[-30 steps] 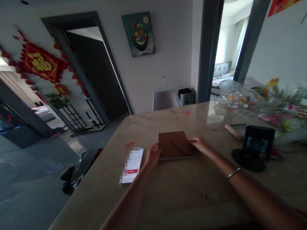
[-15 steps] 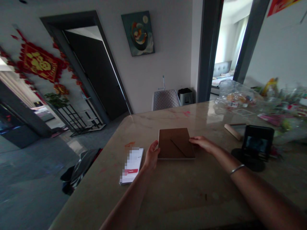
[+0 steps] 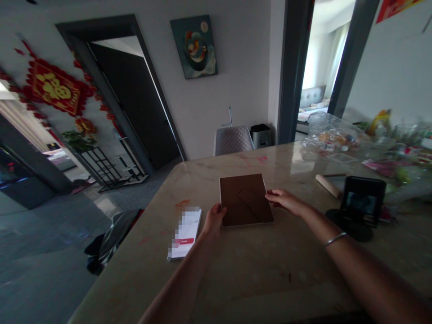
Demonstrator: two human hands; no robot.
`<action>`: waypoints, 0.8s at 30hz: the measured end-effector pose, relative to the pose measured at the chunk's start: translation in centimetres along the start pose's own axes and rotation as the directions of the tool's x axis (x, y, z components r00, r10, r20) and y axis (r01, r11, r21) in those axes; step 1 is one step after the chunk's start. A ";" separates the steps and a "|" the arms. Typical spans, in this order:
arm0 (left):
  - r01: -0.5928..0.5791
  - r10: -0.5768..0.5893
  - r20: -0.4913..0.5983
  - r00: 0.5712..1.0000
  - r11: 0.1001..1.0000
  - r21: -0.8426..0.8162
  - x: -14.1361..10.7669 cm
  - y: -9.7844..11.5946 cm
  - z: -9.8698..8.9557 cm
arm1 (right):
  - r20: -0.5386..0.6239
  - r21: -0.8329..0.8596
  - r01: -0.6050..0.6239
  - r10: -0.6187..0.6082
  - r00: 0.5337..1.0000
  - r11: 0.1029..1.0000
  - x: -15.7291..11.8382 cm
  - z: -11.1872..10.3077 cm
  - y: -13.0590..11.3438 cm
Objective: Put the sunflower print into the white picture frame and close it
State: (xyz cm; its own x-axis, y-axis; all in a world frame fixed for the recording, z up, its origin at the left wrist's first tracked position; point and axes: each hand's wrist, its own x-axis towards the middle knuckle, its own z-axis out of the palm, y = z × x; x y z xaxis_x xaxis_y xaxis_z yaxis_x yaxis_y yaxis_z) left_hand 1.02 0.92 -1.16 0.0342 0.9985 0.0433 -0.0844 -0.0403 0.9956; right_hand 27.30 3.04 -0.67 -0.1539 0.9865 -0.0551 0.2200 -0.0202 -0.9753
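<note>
Panel [image 3: 248, 207], brown and pale-edged, sits over the table [image 3: 243, 274], its 2 side edges gripped by our left hand [image 3: 213, 220] and right hand [image 3: 284, 201]. If our right fingertips slip off that thin rim, we could drop it.

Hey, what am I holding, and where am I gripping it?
A brown rectangular panel, held by opposite side edges: the left hand on the lower part of its left edge, the right hand around the middle of its right.
</note>
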 end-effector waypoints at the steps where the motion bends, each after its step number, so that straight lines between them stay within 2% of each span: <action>1: -0.010 0.010 -0.001 1.000 1.000 -0.008 0.1 0.0 -0.1 | 0.043 -0.024 0.001 0.000 0.999 1.000 -0.1 0.1 0.0; 4: -0.020 0.019 -0.008 1.000 0.999 -0.034 0.3 -0.1 -0.5 | 0.133 -0.114 0.022 -0.007 0.991 0.993 0.0 0.5 0.3; 10: -0.048 0.061 -0.106 0.993 0.992 0.121 0.4 0.0 -0.5 | 0.119 -0.208 0.068 -0.044 0.992 0.976 0.3 0.8 0.4; 12: -0.043 0.054 -0.093 0.994 0.993 0.112 0.3 0.3 -0.5 | 0.126 -0.189 0.057 -0.033 0.992 0.980 0.0 0.6 -0.1; 14: 0.003 -0.002 -0.037 0.999 1.000 0.027 0.0 0.7 -0.3 | 0.117 -0.132 0.062 -0.047 0.992 0.989 -0.4 0.5 -0.6; 16: 0.104 -0.099 0.073 0.992 0.992 -0.067 -0.4 1.2 -0.1 | 0.055 -0.063 0.106 -0.103 0.993 0.992 -0.5 0.3 -1.1; 19: 0.259 -0.234 0.245 0.941 0.963 -0.078 -1.1 1.9 0.4 | -0.159 -0.037 0.182 -0.186 0.970 0.983 0.0 -0.1 -0.9; 21: 0.307 -0.285 0.285 0.915 0.951 -0.033 -1.5 2.1 0.8 | -0.279 -0.080 0.193 -0.208 0.938 0.978 0.7 -0.5 -0.3; 24: 0.323 -0.312 0.271 0.910 0.946 0.007 -1.8 1.8 1.0 | -0.309 -0.124 0.181 -0.212 0.927 0.976 1.4 -0.7 0.7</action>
State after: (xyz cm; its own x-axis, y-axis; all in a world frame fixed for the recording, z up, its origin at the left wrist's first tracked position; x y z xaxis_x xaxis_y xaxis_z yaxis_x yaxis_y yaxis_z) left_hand 1.82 -0.95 0.64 0.3275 0.9114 -0.2492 -0.0616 0.2838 0.9569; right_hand 27.88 4.50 -1.27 0.1088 0.9691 0.2215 0.3060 0.1793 -0.9350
